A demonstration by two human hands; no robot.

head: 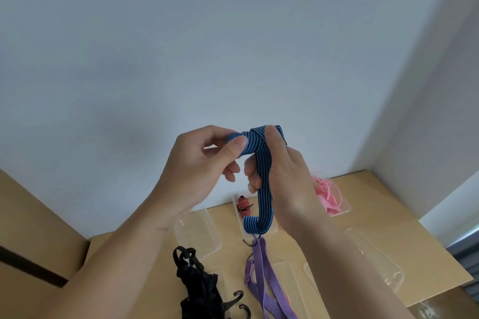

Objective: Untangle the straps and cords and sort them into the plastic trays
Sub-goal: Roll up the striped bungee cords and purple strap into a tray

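A blue strap with black stripes (pixel 263 184) is held up in front of the wall, folded into a loop that hangs down to about tray height. My left hand (pixel 197 163) pinches its upper left end between thumb and forefinger. My right hand (pixel 285 173) grips the fold at the top, its fingers curled round the hanging part. On the wooden table (pixel 383 204) below lie a black strap bundle with hooks (pixel 199 285) and a purple striped strap (pixel 261 274). A red-and-black strap (pixel 243 206) sits in a clear tray (pixel 272 228). Pink cords (pixel 328 195) fill the far right tray.
More clear plastic trays stand on the table: one at the left (pixel 197 233), one at the right (pixel 373 261), another near the purple strap (pixel 287 282). A pale wall rises behind the table. A brown panel (pixel 31 228) flanks the left side.
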